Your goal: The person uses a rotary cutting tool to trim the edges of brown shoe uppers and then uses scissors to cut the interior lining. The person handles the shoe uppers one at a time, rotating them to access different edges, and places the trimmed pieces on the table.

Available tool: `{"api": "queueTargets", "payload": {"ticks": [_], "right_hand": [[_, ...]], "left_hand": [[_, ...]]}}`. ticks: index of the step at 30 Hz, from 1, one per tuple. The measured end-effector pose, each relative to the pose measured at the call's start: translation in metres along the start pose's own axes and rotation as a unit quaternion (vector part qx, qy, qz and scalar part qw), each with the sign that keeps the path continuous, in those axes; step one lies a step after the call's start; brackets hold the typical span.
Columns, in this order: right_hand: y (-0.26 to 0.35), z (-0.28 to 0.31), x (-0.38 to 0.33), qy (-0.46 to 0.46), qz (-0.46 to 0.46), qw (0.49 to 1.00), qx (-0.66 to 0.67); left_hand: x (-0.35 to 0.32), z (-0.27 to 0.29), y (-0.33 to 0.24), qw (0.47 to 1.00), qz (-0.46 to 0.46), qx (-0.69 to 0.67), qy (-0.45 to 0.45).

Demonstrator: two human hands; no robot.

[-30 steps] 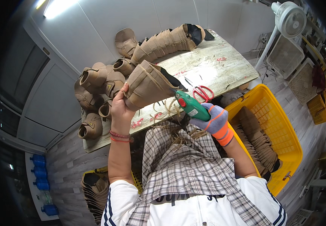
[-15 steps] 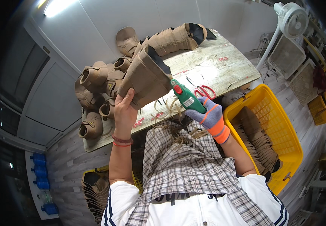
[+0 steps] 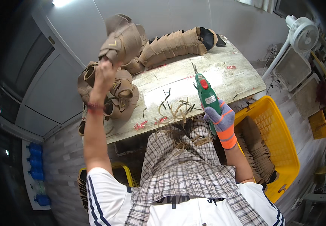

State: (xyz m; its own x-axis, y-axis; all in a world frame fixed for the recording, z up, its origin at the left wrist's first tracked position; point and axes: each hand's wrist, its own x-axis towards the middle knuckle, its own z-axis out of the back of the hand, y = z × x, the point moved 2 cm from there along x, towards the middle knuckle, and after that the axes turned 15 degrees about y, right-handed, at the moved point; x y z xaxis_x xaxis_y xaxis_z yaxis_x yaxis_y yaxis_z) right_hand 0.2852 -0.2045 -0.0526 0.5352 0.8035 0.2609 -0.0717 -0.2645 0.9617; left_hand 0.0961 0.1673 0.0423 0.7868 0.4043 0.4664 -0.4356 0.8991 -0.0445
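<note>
At the table's far left, my left hand (image 3: pixel 104 75) is closed on the lower end of a tan shoe upper (image 3: pixel 119 43) with a small yellow chevron, blurred by motion. It is raised above a pile of similar tan uppers (image 3: pixel 123 84). My right hand (image 3: pixel 223 118), in a grey and orange glove, is wrapped round green electric scissors (image 3: pixel 208 94) with a red button. Their narrow blades point away from me over the table, apart from any upper. Loose strips of tan and black trimming (image 3: pixel 180 109) lie just left of the tool.
A row of nested tan uppers (image 3: pixel 174 45) lines the back of the pale wooden table (image 3: pixel 155 84). To the right, a yellow basket (image 3: pixel 283 141) holds stacked brown pieces, with a white fan (image 3: pixel 302 34) beyond. Another yellow basket (image 3: pixel 127 169) stands at lower left.
My left hand has swung far left, away from the tool; the wide tan piece no longer hangs beside the blades. My right hand has shifted right, and the electric scissors now point straight ahead.
</note>
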Motion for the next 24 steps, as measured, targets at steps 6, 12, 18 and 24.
{"api": "queueTargets", "payload": {"ticks": [6, 12, 18, 24], "right_hand": [[-0.008, 0.004, -0.001, 0.009, -0.017, 0.997, -0.080], [0.005, -0.010, 0.003, 0.017, -0.003, 0.993, -0.116], [0.001, -0.009, -0.005, 0.026, -0.022, 0.981, -0.189], [-0.003, -0.004, -0.019, 0.029, -0.031, 0.984, -0.174]], "left_hand": [[0.042, 0.020, 0.039, 0.945, 0.220, -0.240, -0.019], [-0.021, -0.036, -0.070, 0.631, 0.120, -0.752, -0.148], [-0.059, -0.059, -0.137, 0.492, -0.004, -0.870, -0.029], [-0.061, -0.060, -0.165, 0.520, -0.007, -0.854, -0.004]]}}
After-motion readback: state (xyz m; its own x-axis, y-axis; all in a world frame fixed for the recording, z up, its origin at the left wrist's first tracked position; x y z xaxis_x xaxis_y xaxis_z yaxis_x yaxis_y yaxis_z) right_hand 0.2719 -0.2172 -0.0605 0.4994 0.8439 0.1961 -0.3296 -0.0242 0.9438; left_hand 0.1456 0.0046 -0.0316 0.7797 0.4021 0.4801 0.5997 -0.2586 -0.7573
